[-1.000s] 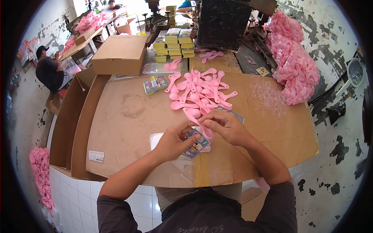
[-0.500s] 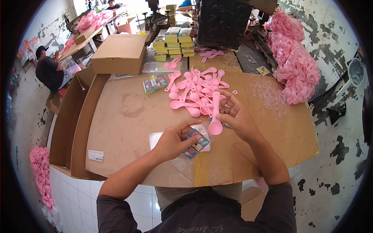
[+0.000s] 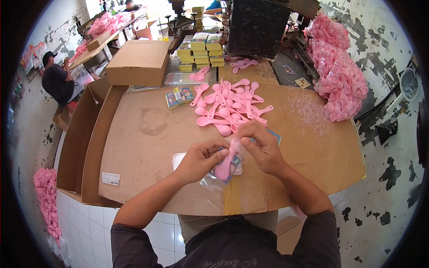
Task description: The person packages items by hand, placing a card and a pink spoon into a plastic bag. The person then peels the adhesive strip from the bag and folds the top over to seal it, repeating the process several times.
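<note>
Spoon [image 3: 225, 164] moved into bag [image 3: 213, 179]; right hand [image 3: 261, 147], left hand [image 3: 199, 160] gripping.

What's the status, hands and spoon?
Left hand grips bag at its mouth. Right hand pinches spoon, bowl end inside bag. Spoon pile lies behind, apart from both hands.
</note>
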Demonstrator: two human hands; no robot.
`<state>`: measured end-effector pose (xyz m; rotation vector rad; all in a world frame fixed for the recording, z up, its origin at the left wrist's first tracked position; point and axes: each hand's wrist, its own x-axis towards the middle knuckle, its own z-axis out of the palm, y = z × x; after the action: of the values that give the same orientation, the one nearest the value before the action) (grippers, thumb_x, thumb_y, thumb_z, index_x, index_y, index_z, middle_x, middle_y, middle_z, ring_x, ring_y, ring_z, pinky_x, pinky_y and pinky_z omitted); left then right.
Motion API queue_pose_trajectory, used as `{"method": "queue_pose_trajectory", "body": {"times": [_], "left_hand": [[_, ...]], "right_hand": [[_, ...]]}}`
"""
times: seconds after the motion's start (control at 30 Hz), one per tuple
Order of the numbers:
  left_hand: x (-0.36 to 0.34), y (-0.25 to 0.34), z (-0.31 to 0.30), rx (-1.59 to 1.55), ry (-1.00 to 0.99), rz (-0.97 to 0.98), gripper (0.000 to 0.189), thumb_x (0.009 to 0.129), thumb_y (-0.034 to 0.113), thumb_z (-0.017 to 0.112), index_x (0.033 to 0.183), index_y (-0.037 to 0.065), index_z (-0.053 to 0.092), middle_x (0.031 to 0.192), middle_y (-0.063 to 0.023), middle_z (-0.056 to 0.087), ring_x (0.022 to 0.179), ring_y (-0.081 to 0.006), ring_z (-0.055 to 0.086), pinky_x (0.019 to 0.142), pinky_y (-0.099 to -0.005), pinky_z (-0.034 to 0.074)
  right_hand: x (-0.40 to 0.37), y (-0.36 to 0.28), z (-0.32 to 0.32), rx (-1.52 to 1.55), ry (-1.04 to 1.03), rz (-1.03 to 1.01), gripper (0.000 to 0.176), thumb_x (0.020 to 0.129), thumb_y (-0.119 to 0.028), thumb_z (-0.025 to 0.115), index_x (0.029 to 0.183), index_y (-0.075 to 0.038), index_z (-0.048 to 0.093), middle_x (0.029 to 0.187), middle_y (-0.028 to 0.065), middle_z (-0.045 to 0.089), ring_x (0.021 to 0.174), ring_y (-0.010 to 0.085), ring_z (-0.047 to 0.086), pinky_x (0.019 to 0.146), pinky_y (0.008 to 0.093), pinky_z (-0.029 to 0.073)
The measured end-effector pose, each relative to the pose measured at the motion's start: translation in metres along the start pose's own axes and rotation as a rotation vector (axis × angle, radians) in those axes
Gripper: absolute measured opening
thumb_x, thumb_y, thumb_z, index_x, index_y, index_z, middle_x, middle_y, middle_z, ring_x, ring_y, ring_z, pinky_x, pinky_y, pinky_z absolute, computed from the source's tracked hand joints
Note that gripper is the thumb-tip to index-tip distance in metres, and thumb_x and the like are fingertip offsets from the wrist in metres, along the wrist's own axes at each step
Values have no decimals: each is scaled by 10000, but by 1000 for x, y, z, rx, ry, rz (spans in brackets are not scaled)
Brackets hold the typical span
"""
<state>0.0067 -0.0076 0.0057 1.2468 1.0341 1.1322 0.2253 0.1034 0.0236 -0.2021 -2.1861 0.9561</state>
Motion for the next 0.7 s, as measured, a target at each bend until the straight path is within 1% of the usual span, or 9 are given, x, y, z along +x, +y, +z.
{"method": "queue_pose_trajectory", "body": {"times": [0.1, 0.2, 0.3, 0.33, 0.4, 0.43, 0.5, 0.6, 0.7], "left_hand": [[-2, 9, 0, -74, -17, -19, 315, 1059, 188, 627, 1325, 19, 644, 1021, -54, 764, 878, -56, 689, 738, -223, 553], [-3, 11, 2, -138, -70, -44, 353, 1059, 194, 627, 1362, 15, 606, 1031, -52, 765, 908, -61, 690, 765, -235, 558], [-6, 16, -1, -135, -159, -63, 392, 1059, 190, 621, 1405, 16, 559, 1155, -81, 736, 1044, -97, 676, 881, -278, 554], [-7, 18, -3, -127, -191, -71, 403, 1060, 186, 618, 1418, 17, 543, 1215, -96, 721, 1106, -114, 670, 933, -296, 550], [-7, 16, 5, -178, -107, 108, 410, 1058, 163, 606, 1436, 26, 526, 1337, -113, 654, 1227, -159, 616, 1034, -338, 497], [-7, 14, 9, -207, -67, 197, 414, 1057, 152, 600, 1445, 31, 517, 1399, -122, 620, 1288, -181, 589, 1085, -360, 470], [-7, 15, 6, -5, -82, 306, 416, 1049, 131, 593, 1446, 32, 518, 1457, -122, 569, 1354, -210, 539, 1138, -382, 419], [-12, 26, 10, 216, -101, 417, 423, 1037, 115, 593, 1445, 29, 517, 1461, -122, 570, 1365, -228, 536, 1155, -398, 408], [-19, 40, 22, 362, -59, 457, 409, 1033, 115, 601, 1425, 21, 528, 1420, -125, 607, 1328, -222, 570, 1129, -397, 437]], "right_hand": [[3, -5, -5, 252, 9, 142, 300, 1031, -103, 596, 1324, -41, 577, 1242, 81, 578, 1218, 204, 575, 935, 346, 492], [13, -30, -2, 332, 102, 196, 202, 983, -74, 649, 1181, -58, 686, 1295, 100, 594, 1196, 219, 593, 961, 363, 491], [19, -43, -13, -137, -158, -59, 180, 927, -57, 702, 1099, -96, 737, 1317, 106, 616, 1212, 241, 595, 1012, 397, 472], [21, -49, -17, -115, -144, -72, 170, 905, -58, 721, 1069, -101, 742, 1302, 103, 624, 1205, 251, 602, 1014, 401, 473], [25, -68, -25, -69, -115, -95, 155, 861, -59, 760, 1007, -112, 751, 1272, 98, 639, 1191, 272, 614, 1018, 411, 476], [31, -84, -30, -240, -130, -156, 154, 853, -63, 762, 1000, -106, 744, 1221, 83, 651, 1155, 270, 625, 983, 410, 489], [44, -115, -44, -586, -164, -271, 154, 837, -70, 765, 985, -94, 730, 1121, 54, 675, 1085, 267, 647, 913, 408, 515], [49, -128, -53, -803, -125, -277, 144, 818, -88, 765, 949, -79, 707, 970, 32, 659, 936, 252, 659, 811, 412, 517], [45, -122, -45, -719, -159, -149, 125, 839, -98, 751, 947, -64, 699, 865, 35, 630, 819, 239, 645, 730, 412, 502]]}}
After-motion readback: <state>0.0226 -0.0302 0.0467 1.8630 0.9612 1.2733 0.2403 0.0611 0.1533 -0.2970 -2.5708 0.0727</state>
